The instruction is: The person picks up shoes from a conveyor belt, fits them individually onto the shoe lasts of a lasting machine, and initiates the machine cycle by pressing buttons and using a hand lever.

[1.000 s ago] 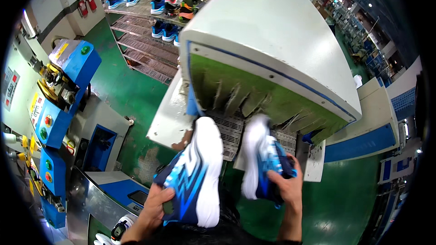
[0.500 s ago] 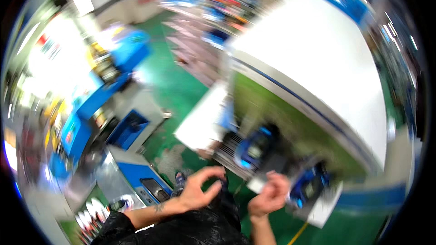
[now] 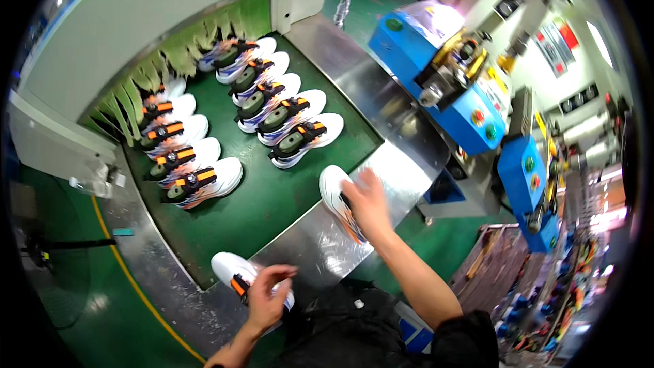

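My left hand (image 3: 268,298) is over a white sneaker (image 3: 230,267) with black and orange straps on the metal ledge at the lower left. Its fingers are bent and apart, with a gap between thumb and forefinger; whether they touch the shoe is unclear. A second white sneaker (image 3: 332,182) with an orange-patterned sole is on the ledge at right of centre. My right hand (image 3: 368,206) covers part of this shoe; its fingers look spread, somewhat blurred. Beyond the ledge, two rows of similar sneakers (image 3: 221,176) stand on a green conveyor belt (image 3: 248,215).
Green strip curtains (image 3: 178,58) hang at the opening of a pale housing (image 3: 180,3) behind the shoes. To the right stand blue machines (image 3: 470,119) with coloured buttons. A stacked rack (image 3: 490,266) is at the lower right. A fan (image 3: 54,245) stands at far left.
My view has swung from the shop floor and blue machines to the conveyor with sneakers. Both hands, raised in the air before, are now down at the two shoes on the ledge.
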`<state>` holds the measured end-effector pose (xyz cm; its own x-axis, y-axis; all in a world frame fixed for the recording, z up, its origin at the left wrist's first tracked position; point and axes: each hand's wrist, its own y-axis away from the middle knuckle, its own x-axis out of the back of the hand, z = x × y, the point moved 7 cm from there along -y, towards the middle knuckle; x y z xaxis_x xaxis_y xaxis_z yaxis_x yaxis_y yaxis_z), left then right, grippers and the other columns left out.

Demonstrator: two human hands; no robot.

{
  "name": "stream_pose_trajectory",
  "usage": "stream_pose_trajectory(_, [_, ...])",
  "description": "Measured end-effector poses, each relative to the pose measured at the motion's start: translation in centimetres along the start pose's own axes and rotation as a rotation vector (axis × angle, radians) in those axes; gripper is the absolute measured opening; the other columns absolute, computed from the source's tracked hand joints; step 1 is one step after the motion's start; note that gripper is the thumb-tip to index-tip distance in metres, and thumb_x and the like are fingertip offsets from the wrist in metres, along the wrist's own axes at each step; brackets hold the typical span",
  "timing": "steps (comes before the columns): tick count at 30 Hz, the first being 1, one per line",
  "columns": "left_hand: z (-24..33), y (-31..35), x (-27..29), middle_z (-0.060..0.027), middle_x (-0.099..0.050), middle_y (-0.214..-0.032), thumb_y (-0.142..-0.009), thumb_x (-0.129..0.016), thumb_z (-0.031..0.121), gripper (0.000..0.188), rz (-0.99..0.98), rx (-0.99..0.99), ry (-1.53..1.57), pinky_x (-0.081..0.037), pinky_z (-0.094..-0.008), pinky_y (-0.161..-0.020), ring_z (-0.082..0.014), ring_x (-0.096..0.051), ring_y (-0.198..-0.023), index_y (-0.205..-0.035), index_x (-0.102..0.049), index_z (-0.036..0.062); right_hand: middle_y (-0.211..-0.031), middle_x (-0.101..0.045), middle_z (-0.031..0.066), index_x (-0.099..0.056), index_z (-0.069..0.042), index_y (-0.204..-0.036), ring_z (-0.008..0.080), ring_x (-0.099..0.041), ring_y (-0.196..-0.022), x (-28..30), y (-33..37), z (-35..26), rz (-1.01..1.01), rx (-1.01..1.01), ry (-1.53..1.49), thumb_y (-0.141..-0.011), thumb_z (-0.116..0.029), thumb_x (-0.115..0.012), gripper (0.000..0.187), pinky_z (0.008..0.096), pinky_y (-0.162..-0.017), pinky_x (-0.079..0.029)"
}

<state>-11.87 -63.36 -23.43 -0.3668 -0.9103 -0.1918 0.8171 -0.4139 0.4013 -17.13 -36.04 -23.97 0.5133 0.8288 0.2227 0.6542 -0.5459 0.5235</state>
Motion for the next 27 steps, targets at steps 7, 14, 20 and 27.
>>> stream_pose_trajectory(7, [-5.7, -7.5, 5.0, -0.0136, -0.064, -0.111, -0.093, -0.056, -0.004, 0.019, 0.314, 0.058, 0.178, -0.047, -0.0307, -0.095, -0.0185, -0.062, -0.104, -0.112, -0.053, -0.0032, -0.125, -0.049, 0.0317, -0.019, 0.003, -0.138, 0.0447, -0.059, -0.107, -18.8, -26.9, 2.9, 0.930, -0.314, 0.128, -0.075, -0.027, -0.080, 0.092, 0.0475, -0.095, -0.050])
stream_pose_trajectory(14, [-2.1, -8.2, 6.2, -0.0139, -0.058, -0.123, -0.088, -0.059, 0.002, 0.039, 0.383, -0.055, 0.279, -0.043, -0.0342, -0.100, -0.0201, -0.057, -0.113, -0.126, -0.047, -0.0027, -0.116, -0.062, 0.0152, -0.051, 0.003, -0.124, 0.0294, -0.066, -0.099, -10.3, -16.0, 0.0, -0.226, -0.313, -0.713, -0.093, -0.009, -0.060, 0.034, 0.0458, -0.084, -0.058])
stream_pose_trajectory(20, [2.5, -8.8, 1.2, -0.0195, -0.031, -0.151, -0.084, -0.067, 0.039, 0.094, 0.426, -0.142, 0.612, -0.025, -0.0412, -0.115, -0.0309, -0.029, -0.142, -0.152, -0.013, 0.0001, -0.110, -0.057, 0.0055, -0.051, -0.002, -0.123, 0.0163, -0.054, -0.102, -3.1, 1.2, -5.8, -0.756, 0.168, 0.107, -0.077, -0.011, -0.074, 0.052, 0.0321, -0.089, -0.047])
stream_pose_trajectory(27, [6.8, -8.8, -12.5, -0.0194, -0.049, -0.133, -0.094, -0.055, 0.031, 0.061, -0.275, -0.165, 0.227, -0.043, -0.0389, -0.101, -0.0280, -0.051, -0.121, -0.139, -0.033, -0.0032, -0.155, -0.018, 0.0226, -0.026, 0.001, -0.146, 0.0361, -0.027, -0.142, 7.7, 8.9, -10.2, -0.784, 1.109, -0.099, -0.084, -0.013, -0.073, 0.079, 0.0389, -0.113, -0.026])
